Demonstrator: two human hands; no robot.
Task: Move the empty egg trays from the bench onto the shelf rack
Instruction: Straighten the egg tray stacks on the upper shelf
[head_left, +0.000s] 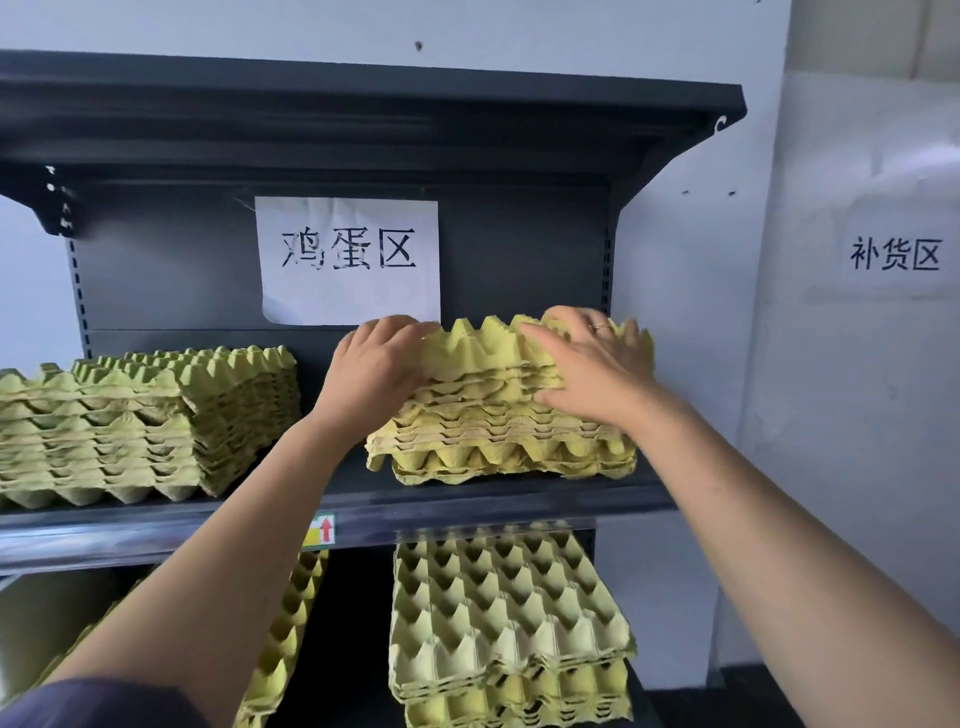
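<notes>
A stack of yellow-green empty egg trays (498, 431) stands on the right half of the dark middle shelf (467, 501) of the rack. My left hand (376, 366) grips the top trays at the stack's left edge, fingers curled over the rim. My right hand (592, 364) lies on the stack's top right, fingers spread fairly straight and thumb against the side. A ring shows on one finger.
A taller tray stack (140, 421) fills the shelf's left half. Below, more trays lie on the lower shelf at right (504, 618) and at left (283, 639). A paper sign (349, 260) hangs on the back panel. A white wall stands to the right.
</notes>
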